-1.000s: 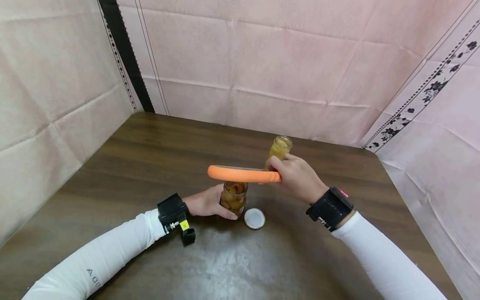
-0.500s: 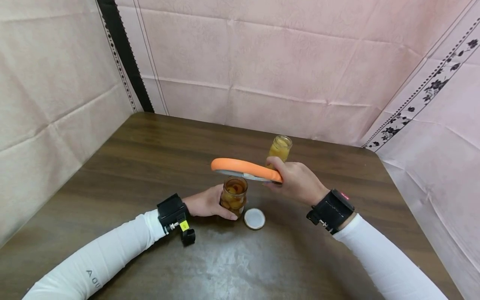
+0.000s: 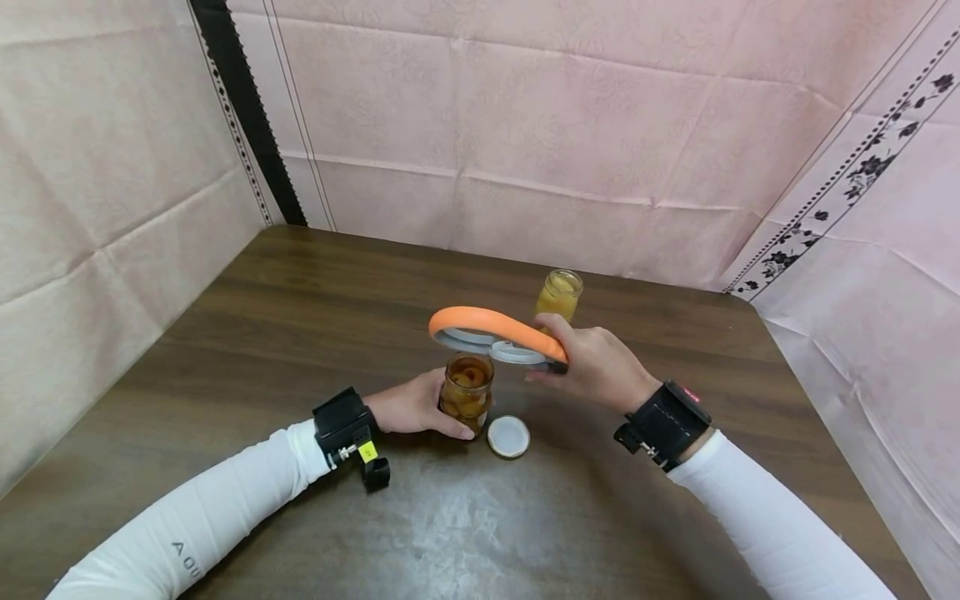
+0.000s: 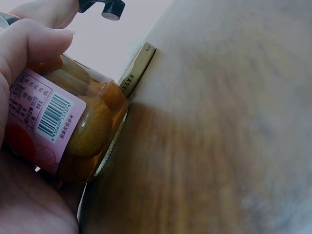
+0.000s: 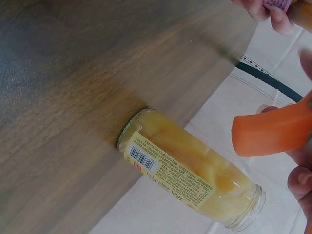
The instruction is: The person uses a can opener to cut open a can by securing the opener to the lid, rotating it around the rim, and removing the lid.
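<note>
My left hand grips an open glass jar of brownish fruit standing on the table. A pink label with a barcode shows on this jar in the left wrist view. In my right hand is an orange jar opener with grey rings on its underside, held tilted just above the jar's mouth. A jar lid lies on the table close to the jar, its white inside facing up; its gold rim shows in the left wrist view.
Behind my right hand stands a second lidless glass jar with yellow fruit and a yellow label. The dark wooden table ends at pink cloth walls at the back and sides.
The jar opener has tilted, its left end rising so that the grey rings underneath show, and it has shifted slightly to the right. The left hand and its jar have stayed in place.
</note>
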`<act>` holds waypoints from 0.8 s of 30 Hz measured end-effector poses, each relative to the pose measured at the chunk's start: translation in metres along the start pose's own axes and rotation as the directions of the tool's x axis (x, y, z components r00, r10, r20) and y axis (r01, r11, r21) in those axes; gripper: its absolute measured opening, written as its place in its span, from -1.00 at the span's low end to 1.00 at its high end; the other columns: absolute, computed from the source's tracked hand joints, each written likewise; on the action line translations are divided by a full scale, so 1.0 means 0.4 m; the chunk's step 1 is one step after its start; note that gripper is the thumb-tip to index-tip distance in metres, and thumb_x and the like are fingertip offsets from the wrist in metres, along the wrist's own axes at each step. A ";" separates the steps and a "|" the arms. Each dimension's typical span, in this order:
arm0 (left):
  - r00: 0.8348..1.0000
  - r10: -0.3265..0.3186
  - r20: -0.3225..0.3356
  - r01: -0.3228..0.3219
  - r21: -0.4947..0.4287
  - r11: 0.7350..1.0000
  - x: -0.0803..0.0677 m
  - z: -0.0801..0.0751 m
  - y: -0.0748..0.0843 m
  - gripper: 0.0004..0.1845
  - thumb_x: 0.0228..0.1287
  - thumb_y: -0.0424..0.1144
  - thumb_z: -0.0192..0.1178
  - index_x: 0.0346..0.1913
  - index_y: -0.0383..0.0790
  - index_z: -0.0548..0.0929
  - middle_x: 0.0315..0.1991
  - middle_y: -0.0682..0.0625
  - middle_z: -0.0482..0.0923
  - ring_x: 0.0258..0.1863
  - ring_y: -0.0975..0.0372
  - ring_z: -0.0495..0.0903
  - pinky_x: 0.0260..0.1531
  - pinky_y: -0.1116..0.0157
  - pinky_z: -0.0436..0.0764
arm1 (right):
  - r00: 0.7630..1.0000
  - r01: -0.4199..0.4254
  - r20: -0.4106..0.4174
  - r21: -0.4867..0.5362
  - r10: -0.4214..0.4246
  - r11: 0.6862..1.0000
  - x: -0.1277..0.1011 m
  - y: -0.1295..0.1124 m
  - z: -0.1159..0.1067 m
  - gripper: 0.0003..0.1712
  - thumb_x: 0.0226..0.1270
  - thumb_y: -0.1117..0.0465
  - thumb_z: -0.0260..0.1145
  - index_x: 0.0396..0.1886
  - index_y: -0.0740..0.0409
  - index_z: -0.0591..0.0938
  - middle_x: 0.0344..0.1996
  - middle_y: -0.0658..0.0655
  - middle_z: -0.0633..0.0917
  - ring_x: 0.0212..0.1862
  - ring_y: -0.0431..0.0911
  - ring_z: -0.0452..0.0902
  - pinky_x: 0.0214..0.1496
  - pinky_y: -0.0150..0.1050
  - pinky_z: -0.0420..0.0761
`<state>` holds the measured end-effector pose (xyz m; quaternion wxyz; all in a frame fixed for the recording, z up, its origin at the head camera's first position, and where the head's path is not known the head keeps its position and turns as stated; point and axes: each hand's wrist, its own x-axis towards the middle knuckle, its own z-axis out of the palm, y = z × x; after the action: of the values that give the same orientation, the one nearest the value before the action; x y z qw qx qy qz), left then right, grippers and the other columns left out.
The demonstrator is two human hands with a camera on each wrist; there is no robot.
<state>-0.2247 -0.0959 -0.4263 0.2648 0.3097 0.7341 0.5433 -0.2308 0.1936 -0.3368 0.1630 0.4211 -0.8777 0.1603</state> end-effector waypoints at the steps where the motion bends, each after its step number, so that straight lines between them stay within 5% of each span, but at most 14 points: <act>1: 1.000 -0.001 -0.004 0.001 0.003 1.000 -0.001 0.000 0.000 -0.31 0.19 -0.25 0.48 0.34 -0.15 0.40 0.15 -0.06 0.58 0.10 0.16 0.58 0.19 0.16 0.54 | 1.000 -0.004 0.001 0.001 0.004 1.000 -0.001 0.000 0.000 -0.19 0.00 0.11 0.68 0.20 0.12 0.43 -0.48 0.00 0.68 -0.54 -0.26 0.54 -0.45 -0.33 0.64; 10: 1.000 -0.012 -0.028 0.013 0.016 1.000 -0.002 0.002 0.003 -0.28 0.18 -0.21 0.49 0.36 -0.19 0.38 0.16 -0.08 0.59 0.11 0.17 0.58 0.20 0.17 0.53 | 0.999 -0.041 -0.032 -0.007 0.040 0.999 -0.009 -0.001 0.006 -0.12 0.00 0.16 0.65 0.26 0.16 0.35 -0.51 0.04 0.62 -0.59 -0.25 0.51 -0.56 -0.38 0.54; 24: 0.999 -0.003 -0.039 0.005 0.051 0.999 0.004 -0.003 0.007 -0.32 0.17 -0.22 0.50 0.32 -0.15 0.41 0.12 -0.02 0.60 0.11 0.20 0.56 0.23 0.17 0.51 | 0.993 -0.012 -0.114 -0.011 0.011 1.000 -0.025 0.009 0.023 -0.07 -0.06 0.16 0.67 0.26 0.21 0.33 -0.37 0.15 0.70 -0.47 -0.14 0.67 -0.50 -0.28 0.65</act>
<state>-0.2261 -0.0950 -0.4234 0.2434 0.3042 0.7533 0.5298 -0.2291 0.1988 -0.3498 0.2142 0.4051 -0.8704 0.1798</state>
